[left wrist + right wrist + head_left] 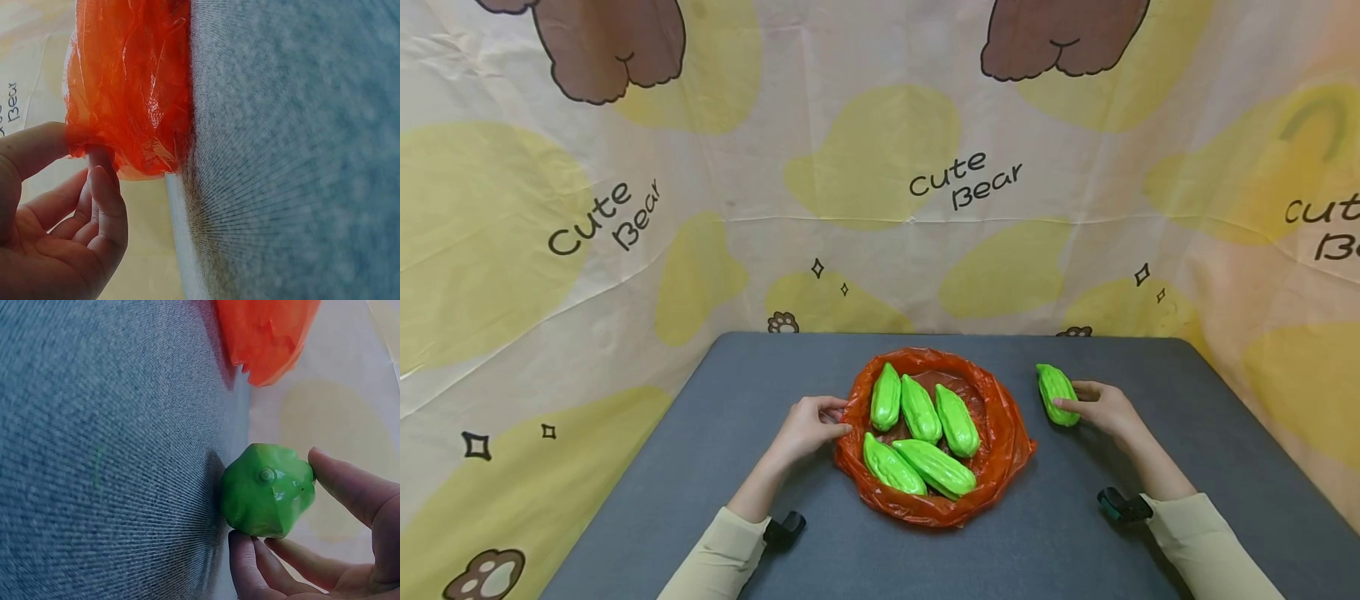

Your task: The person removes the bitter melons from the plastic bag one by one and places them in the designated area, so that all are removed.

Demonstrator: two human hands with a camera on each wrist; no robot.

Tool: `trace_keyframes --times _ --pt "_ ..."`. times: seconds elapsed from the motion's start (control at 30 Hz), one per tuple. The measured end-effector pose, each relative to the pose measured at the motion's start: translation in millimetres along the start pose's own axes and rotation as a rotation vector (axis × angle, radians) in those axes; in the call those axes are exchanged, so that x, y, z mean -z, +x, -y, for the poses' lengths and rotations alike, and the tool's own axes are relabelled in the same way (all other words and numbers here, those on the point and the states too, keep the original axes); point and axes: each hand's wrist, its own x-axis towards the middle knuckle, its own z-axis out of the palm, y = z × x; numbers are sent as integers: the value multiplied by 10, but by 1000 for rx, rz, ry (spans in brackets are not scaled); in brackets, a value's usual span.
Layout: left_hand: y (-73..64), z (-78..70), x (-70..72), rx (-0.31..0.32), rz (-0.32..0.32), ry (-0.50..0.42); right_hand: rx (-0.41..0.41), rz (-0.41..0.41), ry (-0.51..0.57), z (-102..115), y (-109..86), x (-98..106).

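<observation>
An orange-red plastic bag [1017, 450], its rim rolled into a ring, sits open on the table. Inside lie several glossy green bitter melons [956, 421], ridged lengthwise and pointed at one end. My left hand [808, 431] is at the bag's left side and pinches its rim between thumb and fingers, as the left wrist view shows on the crinkled plastic [134, 81]. To the right of the bag, my right hand [1105, 408] grips one more bitter melon [1055, 392]. In the right wrist view that melon [269, 490] is close to the tabletop; whether it touches, I cannot tell.
The grey table [970, 558] has its far edge against a hanging cloth [880, 250] printed with bears and lettering. Each wrist carries a black strapped device, one on the left [785, 530] and one on the right [1123, 505].
</observation>
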Motion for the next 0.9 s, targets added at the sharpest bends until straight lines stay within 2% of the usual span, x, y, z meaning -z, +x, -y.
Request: trace_keyframes --times 0.53,0.9 --pt "-11 -14 12 -15 -2 3 14 -4 5 -20 14 -26" --pt "-10 -7 20 -14 2 -2 7 7 47 -8 4 -56"
